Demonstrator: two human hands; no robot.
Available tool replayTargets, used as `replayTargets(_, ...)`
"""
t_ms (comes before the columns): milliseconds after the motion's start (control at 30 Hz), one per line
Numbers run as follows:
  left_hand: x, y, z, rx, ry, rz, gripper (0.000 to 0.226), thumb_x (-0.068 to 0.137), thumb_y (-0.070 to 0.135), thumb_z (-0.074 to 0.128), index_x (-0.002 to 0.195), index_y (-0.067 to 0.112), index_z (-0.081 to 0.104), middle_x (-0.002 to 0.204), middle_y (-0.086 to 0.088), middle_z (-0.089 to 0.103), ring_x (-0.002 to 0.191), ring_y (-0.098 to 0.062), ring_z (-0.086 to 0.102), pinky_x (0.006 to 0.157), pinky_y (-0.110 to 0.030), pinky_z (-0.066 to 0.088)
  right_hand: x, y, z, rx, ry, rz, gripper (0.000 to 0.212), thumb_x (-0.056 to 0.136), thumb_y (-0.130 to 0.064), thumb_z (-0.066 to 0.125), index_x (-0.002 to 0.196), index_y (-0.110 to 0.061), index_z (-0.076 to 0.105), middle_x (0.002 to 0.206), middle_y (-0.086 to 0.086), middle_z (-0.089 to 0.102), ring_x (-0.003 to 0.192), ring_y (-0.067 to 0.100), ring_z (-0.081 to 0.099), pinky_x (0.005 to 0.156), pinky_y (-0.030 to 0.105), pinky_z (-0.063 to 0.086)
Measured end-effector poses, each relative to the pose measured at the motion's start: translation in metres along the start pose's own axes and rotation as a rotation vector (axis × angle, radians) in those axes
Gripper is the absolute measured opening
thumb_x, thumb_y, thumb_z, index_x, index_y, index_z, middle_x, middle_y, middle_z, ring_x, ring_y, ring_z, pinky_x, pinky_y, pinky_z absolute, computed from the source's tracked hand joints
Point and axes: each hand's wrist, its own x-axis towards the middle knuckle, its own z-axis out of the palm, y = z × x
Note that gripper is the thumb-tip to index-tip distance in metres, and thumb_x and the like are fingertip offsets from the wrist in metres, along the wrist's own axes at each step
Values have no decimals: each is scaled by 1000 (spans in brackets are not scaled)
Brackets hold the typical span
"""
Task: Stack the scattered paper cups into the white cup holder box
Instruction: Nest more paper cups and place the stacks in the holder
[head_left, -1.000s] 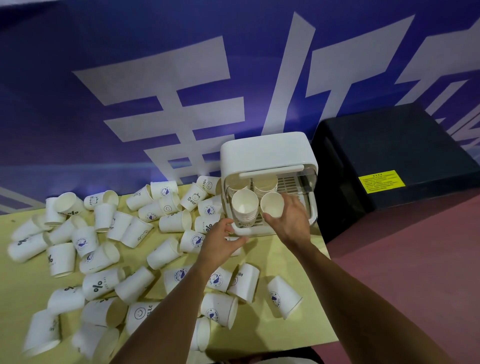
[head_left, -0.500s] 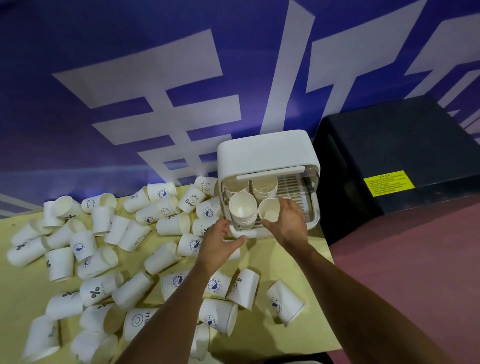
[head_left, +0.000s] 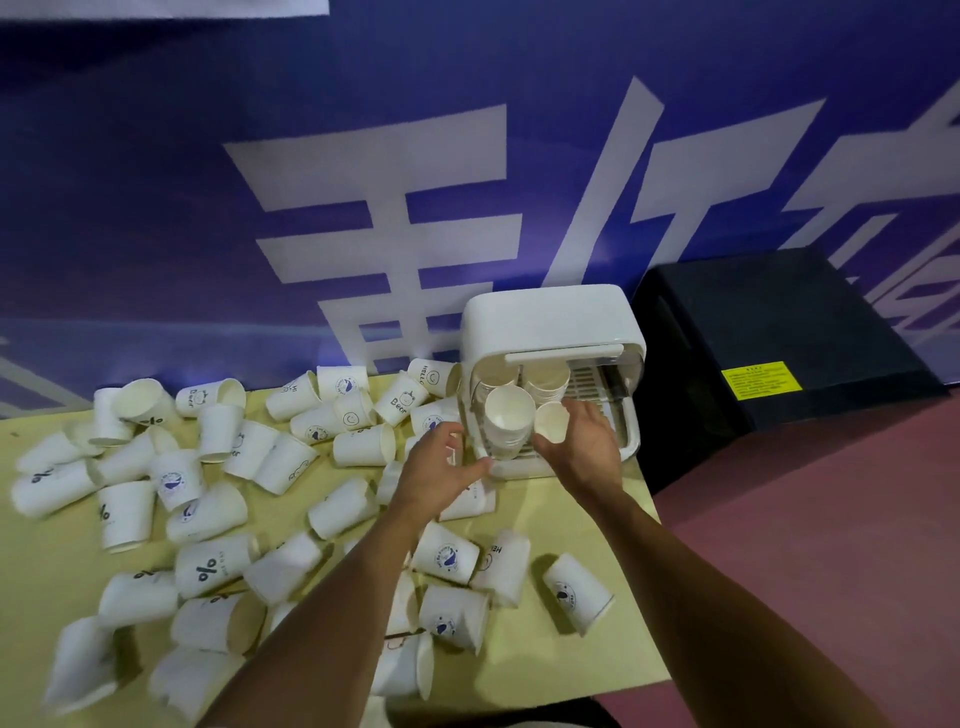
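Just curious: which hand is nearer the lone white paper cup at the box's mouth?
Right. The right hand grips the white paper cup; the left hand is lower left, apart from it.

The left hand and right hand are bare (forearms likewise).

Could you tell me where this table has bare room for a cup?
Bare: the near right corner of the table, between the lone cup and the front edge; a small patch between both forearms, before the white box. Left and middle are crowded with scattered cups.
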Motion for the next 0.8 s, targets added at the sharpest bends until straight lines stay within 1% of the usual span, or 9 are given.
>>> replayTargets(33, -1, 0, -6, 0, -8, 17, 60, 74, 45, 84, 124, 26, 56, 113, 5, 59, 104, -13, 57, 81, -25, 48, -5, -5, -1, 0, 10, 10, 66, 82, -42, 73, 136, -10, 52, 132, 10, 58, 123, 28, 53, 103, 39, 42)
replayTargets(100, -3, -2, -18, -1, -28, 50, 61, 75, 44, 83, 126, 24, 55, 114, 4, 59, 103, -14, 57, 79, -24, 45, -16, -16, 0, 4, 32, 20, 67, 82, -42, 72, 138, -10, 52, 134, 11, 58, 124, 28, 52, 104, 40, 44)
replayTargets(233, -10, -12, -42, 11, -78, 86, 62, 77, 43, 82, 128, 23, 54, 115, 2, 59, 104, -14, 57, 85, -25, 47, -40, -42, 7, 7, 47, 35, 68, 82, -44, 74, 137, -9, 52, 134, 12, 58, 123, 30, 53, 102, 41, 45)
replayTargets(367, -19, -17, -69, -5, -47, 95, 61, 77, 41, 82, 129, 22, 55, 116, 2, 59, 105, -16, 57, 91, -30, 50, -54, -73, 17, 4, 31, -15, 66, 85, -42, 72, 138, -9, 51, 133, 11, 59, 120, 29, 55, 99, 39, 46)
replayTargets(433, -25, -22, -86, -16, -9, 82, 63, 77, 42, 82, 130, 23, 54, 117, 4, 58, 106, -14, 56, 92, -32, 50, -56, -89, 25, 12, 5, -75, 63, 85, -41, 71, 136, -9, 52, 129, 10, 60, 117, 28, 56, 96, 39, 47)
replayTargets(500, -35, -31, -103, -48, 68, 47, 61, 77, 43, 82, 129, 24, 54, 116, 5, 58, 105, -14, 56, 89, -29, 49, -56, -104, 36, 26, -52, -144, 61, 84, -41, 72, 133, -10, 53, 126, 10, 61, 114, 28, 57, 94, 39, 48)
replayTargets(567, -47, -44, -120, -72, 152, -10, 59, 76, 45, 82, 126, 27, 55, 113, 6, 58, 103, -13, 57, 86, -26, 48, -56, -120, 48, 44, -122, -187, 63, 83, -41, 74, 134, -12, 53, 129, 10, 60, 116, 28, 57, 96, 39, 48)
replayTargets(667, -66, -67, -144, -63, 242, -60, 61, 75, 45, 83, 126, 26, 57, 113, 5, 60, 104, -14, 59, 89, -29, 49, -60, -147, 69, 45, -198, -256, 68, 83, -44, 73, 140, -13, 50, 135, 8, 59, 121, 26, 57, 100, 40, 48)
replayTargets(800, -85, -101, -178, -86, 296, -123, 62, 75, 45, 84, 127, 25, 55, 114, 1, 59, 103, -15, 59, 85, -26, 48, -72, -184, 98, 54, -263, -326, 69, 84, -44, 73, 140, -13, 50, 134, 9, 59, 123, 27, 55, 102, 41, 47)
